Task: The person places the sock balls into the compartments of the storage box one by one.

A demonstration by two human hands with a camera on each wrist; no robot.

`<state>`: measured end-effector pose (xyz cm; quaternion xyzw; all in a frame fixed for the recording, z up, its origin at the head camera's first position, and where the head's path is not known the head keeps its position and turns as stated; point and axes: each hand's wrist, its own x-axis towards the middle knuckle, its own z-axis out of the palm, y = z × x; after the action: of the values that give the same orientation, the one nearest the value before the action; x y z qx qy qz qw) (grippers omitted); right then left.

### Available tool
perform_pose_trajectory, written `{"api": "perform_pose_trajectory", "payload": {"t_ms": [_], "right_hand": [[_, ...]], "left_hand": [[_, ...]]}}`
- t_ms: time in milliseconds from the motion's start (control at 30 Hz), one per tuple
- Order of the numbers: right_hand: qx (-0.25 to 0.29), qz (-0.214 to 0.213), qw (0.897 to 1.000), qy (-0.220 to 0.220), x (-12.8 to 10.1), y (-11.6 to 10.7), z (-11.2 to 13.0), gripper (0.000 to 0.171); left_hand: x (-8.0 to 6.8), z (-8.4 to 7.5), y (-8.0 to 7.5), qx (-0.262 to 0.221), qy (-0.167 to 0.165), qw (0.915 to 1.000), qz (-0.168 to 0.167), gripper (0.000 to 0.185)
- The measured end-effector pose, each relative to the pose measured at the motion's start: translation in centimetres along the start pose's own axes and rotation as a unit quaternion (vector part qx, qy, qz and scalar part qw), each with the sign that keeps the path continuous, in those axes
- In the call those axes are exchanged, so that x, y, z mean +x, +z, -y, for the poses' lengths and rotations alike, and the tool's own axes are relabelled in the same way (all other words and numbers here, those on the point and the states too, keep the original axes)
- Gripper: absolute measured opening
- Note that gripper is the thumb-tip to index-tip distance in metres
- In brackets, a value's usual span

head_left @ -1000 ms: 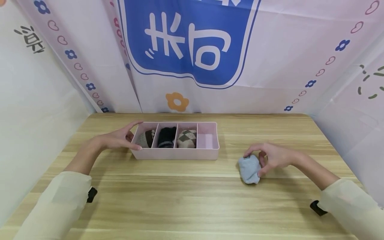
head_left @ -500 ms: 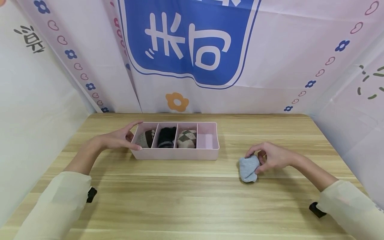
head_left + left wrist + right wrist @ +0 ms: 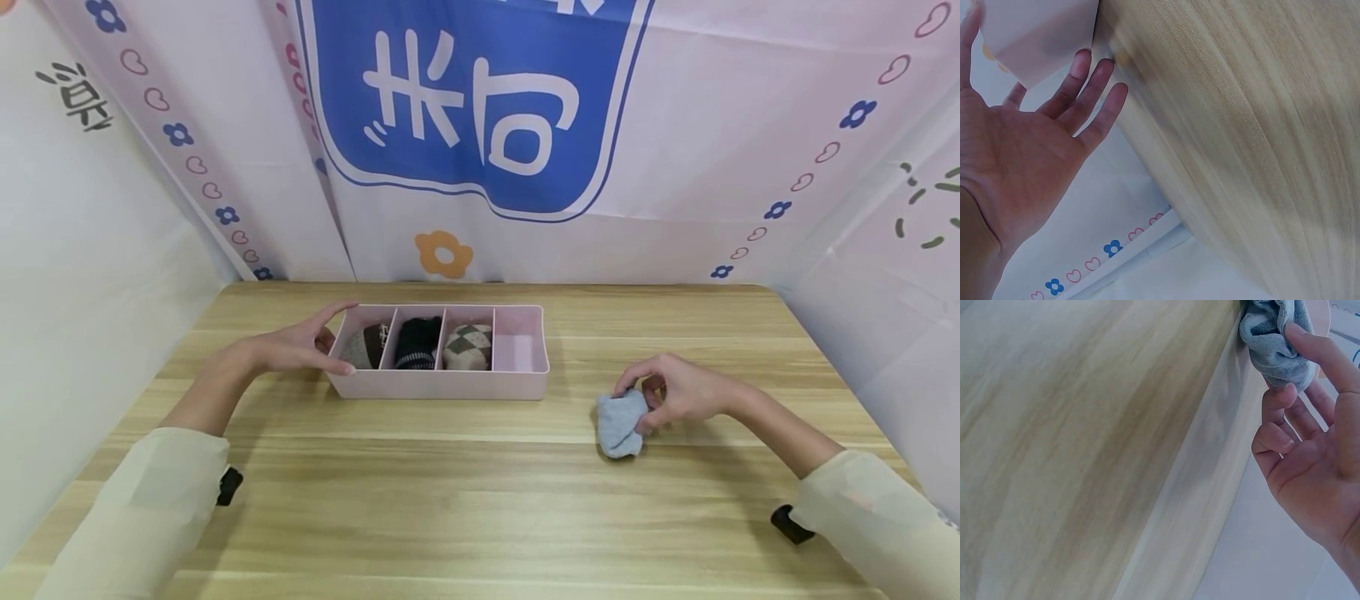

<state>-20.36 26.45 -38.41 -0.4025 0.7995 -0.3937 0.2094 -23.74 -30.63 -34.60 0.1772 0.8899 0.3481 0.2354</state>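
Observation:
A pink divided organizer box (image 3: 442,385) stands on the table. My left hand (image 3: 296,344) spans its left end, with the thumb at the front rim and the index finger at the back rim. In the left wrist view, the hand's other fingers (image 3: 1102,115) stretch out beside the box end. Three compartments hold a grey-brown sock (image 3: 366,348), a black sock (image 3: 417,343) and an argyle sock (image 3: 468,347); the rightmost is bare. To the right of the box, my right hand (image 3: 686,390) pinches a bunched light-blue sock (image 3: 619,428) between thumb and fingers, low over the table.
The wooden table (image 3: 450,500) runs back to a printed fabric backdrop (image 3: 660,167). White fabric side walls (image 3: 97,217) close in on the left and right. A black wrist device (image 3: 792,525) sits under the right sleeve.
The right hand has shifted very slightly, and the light-blue sock's folds look a little different. Left hand and box stay in place.

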Motion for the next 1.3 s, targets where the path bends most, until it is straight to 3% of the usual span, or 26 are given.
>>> {"api": "perform_pose_trajectory", "payload": {"t_ms": [533, 1300], "right_hand": [[0.026, -0.037, 0.999, -0.017, 0.3, 0.0, -0.6, 0.035], [0.033, -0.166, 0.985, 0.045, 3.4, -1.2, 1.8, 0.038]], "left_hand": [[-0.1, -0.2, 0.0, 0.004, -0.004, 1.0000, 0.004, 0.110], [0.0, 0.0, 0.1, -0.009, -0.002, 0.9999, -0.006, 0.110]]}}
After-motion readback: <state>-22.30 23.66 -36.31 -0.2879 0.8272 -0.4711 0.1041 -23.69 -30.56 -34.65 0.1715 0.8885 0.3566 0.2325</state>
